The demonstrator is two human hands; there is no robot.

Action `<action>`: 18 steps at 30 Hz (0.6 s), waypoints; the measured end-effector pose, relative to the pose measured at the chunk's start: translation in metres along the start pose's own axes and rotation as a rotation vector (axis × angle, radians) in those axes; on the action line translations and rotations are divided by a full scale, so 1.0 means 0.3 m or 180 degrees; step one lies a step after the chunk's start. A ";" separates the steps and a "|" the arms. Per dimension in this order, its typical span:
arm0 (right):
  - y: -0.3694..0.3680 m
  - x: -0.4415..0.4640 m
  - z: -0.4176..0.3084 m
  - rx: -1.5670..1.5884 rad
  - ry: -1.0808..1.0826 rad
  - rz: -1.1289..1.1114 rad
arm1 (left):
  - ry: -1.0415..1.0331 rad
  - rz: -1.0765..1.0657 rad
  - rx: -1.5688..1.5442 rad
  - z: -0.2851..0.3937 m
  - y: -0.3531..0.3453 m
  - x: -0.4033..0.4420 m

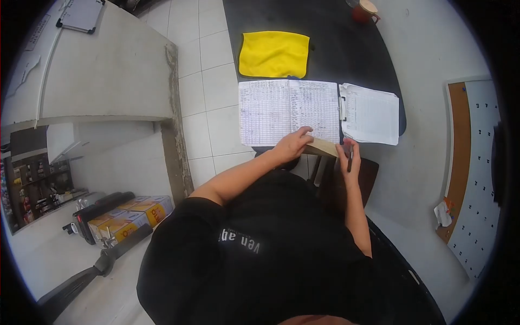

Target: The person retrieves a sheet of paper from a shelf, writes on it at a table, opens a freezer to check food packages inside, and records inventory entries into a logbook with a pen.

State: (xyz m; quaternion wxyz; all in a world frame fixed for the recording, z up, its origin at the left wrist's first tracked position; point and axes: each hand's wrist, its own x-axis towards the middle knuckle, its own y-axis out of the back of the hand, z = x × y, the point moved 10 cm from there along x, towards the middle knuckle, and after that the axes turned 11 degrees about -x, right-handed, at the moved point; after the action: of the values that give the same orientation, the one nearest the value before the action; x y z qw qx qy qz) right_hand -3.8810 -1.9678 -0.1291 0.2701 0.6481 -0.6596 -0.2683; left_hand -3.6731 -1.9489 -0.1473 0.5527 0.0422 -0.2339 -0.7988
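A tan, slab-like object (323, 147) spans the gap between my two hands, just off the near edge of the black table. I cannot make out whether it is a board or a thick pad. My left hand (294, 144) is closed on its left end, close to the lower edge of an open ledger (265, 114) filled with handwritten rows. At its right end, my right hand (348, 157) grips it with the fingers and also carries a dark pen (350, 161). Beside the ledger lies a clipboard with printed sheets (371, 114).
A yellow cloth (274, 54) lies on the black table (325, 21) beyond the ledger. A red mug (365, 12) stands at the far right corner. Walls flank both sides, with a cork-edged board (457, 162) at right. Yellow-and-white boxes (132, 216) are at left.
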 end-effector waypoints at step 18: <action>-0.183 0.033 -0.185 -0.0259 0.0338 -0.0414 | -0.0060 0.0338 0.0447 -0.143 0.206 -0.256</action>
State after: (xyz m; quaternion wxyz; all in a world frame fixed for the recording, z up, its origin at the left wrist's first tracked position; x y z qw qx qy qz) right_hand -3.8032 -1.9787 -0.1282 0.3128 0.6913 -0.5894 -0.2771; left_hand -3.5762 -1.9109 -0.1739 0.5877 0.0609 -0.2964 -0.7504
